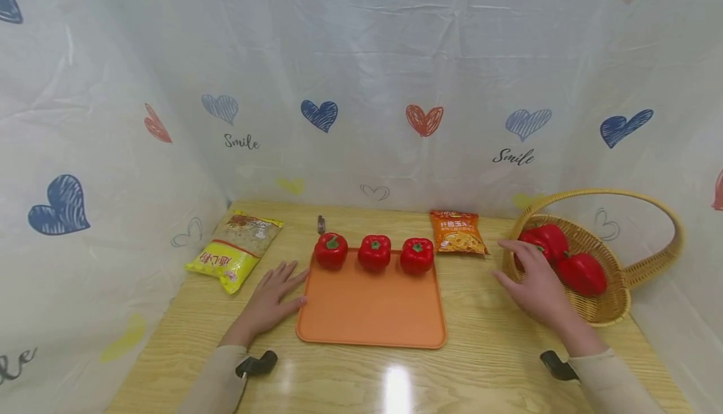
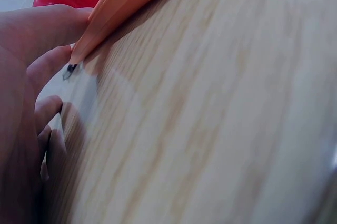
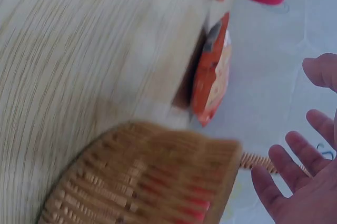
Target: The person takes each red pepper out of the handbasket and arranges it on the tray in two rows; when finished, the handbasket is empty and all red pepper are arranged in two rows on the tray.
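Observation:
An orange tray (image 1: 371, 313) lies on the table, with three red bell peppers (image 1: 375, 253) in a row along its far edge. My left hand (image 1: 271, 301) rests at the tray's left side, fingers spread, the thumb and a fingertip at its rim. Over the near left part of a wicker basket (image 1: 612, 310) is my right hand (image 1: 536, 282), its fingers loosely bent and nothing in its grasp. Inside that basket lie more red bell peppers (image 1: 582, 274), partly hidden by the hand. In the right wrist view, the right hand's fingers (image 3: 287, 168) are apart above the basket's rim.
A yellow-and-clear food bag (image 1: 234, 251) lies left of the tray. Behind the tray's right corner is an orange snack packet (image 1: 459, 233). A small dark object (image 1: 321, 224) sits at the back. The basket's tall handle (image 1: 607, 194) arches upward. A heart-print curtain (image 1: 373, 88) hangs behind.

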Demonstrator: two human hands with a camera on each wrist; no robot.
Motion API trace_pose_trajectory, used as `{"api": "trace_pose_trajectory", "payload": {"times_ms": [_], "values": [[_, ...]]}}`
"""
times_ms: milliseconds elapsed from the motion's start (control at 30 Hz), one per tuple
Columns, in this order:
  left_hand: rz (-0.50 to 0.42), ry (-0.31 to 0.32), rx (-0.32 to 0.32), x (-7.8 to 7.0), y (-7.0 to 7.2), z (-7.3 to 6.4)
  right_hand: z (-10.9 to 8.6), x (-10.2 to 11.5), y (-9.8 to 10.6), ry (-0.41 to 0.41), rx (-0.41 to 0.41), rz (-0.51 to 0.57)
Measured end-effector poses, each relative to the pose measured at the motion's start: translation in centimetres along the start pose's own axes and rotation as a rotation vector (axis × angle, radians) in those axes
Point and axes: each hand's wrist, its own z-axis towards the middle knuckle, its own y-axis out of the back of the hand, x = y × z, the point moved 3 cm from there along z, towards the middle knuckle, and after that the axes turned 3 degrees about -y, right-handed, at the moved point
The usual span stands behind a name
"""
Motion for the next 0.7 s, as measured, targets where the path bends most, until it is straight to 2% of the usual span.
{"api": "trace_pose_trajectory", "payload": {"times_ms": [367, 567, 700], "values": [[0.005, -0.009, -0.007, 0.1, 0.0, 0.0, 0.0, -2.0, 2.5, -0.100, 0.058, -0.057], [0.008, -0.014, -0.009, 0.1, 0.0, 0.0, 0.4, -3.5, 3.5, -0.081, 0.042, -0.065], [0.003, -0.020, -0.014, 0.1, 0.0, 0.0, 1.0, -4.5, 3.8, -0.105, 0.065, -0.061]]}}
